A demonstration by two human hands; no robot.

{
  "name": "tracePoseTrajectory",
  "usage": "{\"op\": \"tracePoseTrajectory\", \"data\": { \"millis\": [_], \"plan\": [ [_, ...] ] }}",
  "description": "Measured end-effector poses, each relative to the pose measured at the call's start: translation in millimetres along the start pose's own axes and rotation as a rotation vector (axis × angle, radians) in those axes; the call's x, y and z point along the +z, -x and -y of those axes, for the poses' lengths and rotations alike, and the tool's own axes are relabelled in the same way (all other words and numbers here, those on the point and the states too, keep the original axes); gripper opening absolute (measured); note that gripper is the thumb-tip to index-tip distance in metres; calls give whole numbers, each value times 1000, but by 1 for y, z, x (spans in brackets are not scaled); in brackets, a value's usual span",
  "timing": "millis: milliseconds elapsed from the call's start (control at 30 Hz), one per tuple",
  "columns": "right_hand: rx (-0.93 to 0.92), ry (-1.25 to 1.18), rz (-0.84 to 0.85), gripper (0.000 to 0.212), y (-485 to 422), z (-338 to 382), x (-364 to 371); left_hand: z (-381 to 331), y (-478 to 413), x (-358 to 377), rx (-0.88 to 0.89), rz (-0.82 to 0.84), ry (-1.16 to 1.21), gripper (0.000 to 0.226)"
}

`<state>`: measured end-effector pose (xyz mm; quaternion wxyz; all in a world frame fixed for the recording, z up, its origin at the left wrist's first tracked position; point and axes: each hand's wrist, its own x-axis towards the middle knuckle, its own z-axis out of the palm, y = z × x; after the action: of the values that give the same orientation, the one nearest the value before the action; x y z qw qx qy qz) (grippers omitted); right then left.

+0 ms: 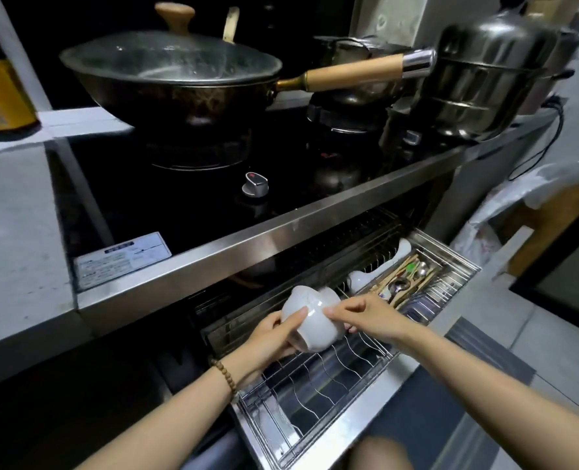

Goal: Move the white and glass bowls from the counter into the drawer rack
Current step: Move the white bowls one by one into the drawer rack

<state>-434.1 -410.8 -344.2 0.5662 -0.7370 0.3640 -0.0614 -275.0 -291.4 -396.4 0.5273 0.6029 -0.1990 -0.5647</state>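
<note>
Stainless-steel pull-out drawer rack [318, 395] of wire dividers stands open below the counter, and above it the left hand [274, 337] and right hand [366, 317] both grip stacked, tilted white ceramic bowls [310, 318].

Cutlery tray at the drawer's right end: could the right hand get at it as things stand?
Probably yes. The cutlery tray lies open on top, just beyond the right hand, nothing between them; but that hand is busy steadying the white bowls.
</note>
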Motion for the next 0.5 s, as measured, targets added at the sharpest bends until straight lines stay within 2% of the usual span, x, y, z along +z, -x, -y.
{"op": "tracePoseTrajectory", "data": {
  "millis": [100,200,433,500],
  "plan": [
    [46,-19,71,13,-25,-11,8,18,-22,-11,-55,-62,71,60],
    [77,-10,98,10,-54,-21,14,33,-41,-19,-83,-69,101,55],
    [123,-40,46,9,-101,-51,24,54,-87,-30,-97,-124,116,37],
    [142,-52,15,10,-110,-59,25,59,-96,-32,-102,-135,70,40]
  ]
}}
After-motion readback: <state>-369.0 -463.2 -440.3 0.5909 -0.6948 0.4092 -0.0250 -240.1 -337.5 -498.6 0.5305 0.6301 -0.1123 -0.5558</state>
